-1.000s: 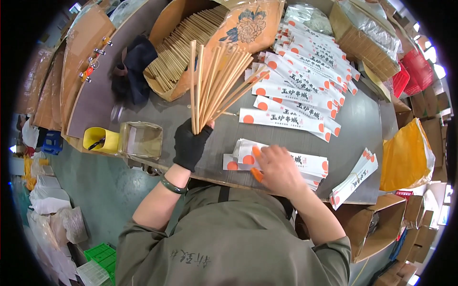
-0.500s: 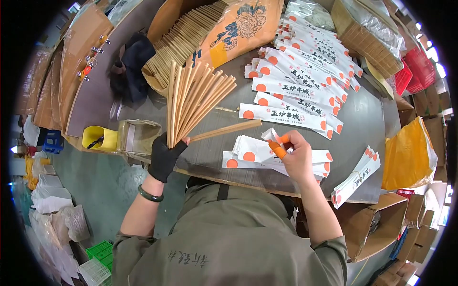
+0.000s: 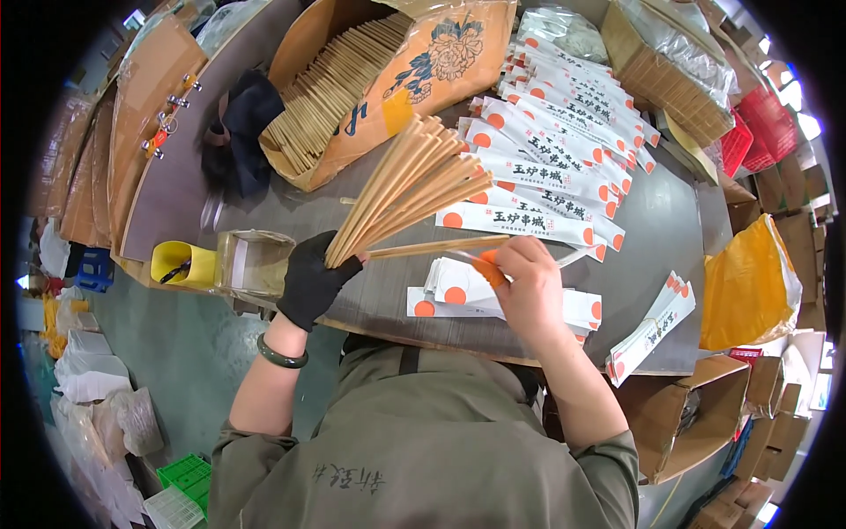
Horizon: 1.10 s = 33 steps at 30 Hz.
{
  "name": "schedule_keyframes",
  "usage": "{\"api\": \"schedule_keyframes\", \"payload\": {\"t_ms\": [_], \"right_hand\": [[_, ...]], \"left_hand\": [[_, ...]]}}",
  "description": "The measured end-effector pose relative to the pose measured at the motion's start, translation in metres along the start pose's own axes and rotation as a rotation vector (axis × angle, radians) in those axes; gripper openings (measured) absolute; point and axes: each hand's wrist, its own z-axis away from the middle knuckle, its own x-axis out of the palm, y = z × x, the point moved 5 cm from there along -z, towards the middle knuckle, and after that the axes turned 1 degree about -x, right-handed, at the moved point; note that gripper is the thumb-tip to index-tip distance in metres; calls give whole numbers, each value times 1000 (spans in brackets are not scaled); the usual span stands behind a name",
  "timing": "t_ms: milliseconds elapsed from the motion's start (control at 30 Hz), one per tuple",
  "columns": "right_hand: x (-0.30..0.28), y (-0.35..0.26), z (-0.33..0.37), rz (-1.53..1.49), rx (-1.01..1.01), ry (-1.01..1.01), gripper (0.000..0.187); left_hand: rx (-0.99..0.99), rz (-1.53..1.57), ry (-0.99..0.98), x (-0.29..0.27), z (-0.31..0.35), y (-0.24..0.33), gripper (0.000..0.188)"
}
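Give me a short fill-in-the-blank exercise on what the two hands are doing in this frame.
1. The left hand wears a ____ glove and has in its grip a fanned bundle of wooden chopsticks.
2. The right hand is bare, with an ____ cover on one fingertip.
3. The right hand holds one end of a ____ chopstick pair that lies level over the table.
4. On the left wrist sits a dark green ____.

Missing words: black; orange; single; bangle

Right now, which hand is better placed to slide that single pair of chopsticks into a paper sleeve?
Right. The right hand already pinches the single pair just above the sleeve stack; the gloved left hand is full with the fanned bundle.
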Motion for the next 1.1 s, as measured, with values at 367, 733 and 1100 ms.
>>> {"api": "schedule_keyframes", "payload": {"t_ms": [367,733,1100], "right_hand": [[-13,28,9,-196,429,-297,19],[17,-9,-12,316,-126,-77,32],[31,-1,59,164,-218,-322,21]], "left_hand": [[-94,11,-108,-22,9,-21,27],[-227,464,49,67,-10,-6,24],[-273,324,247,37,13,-34,22]]}}
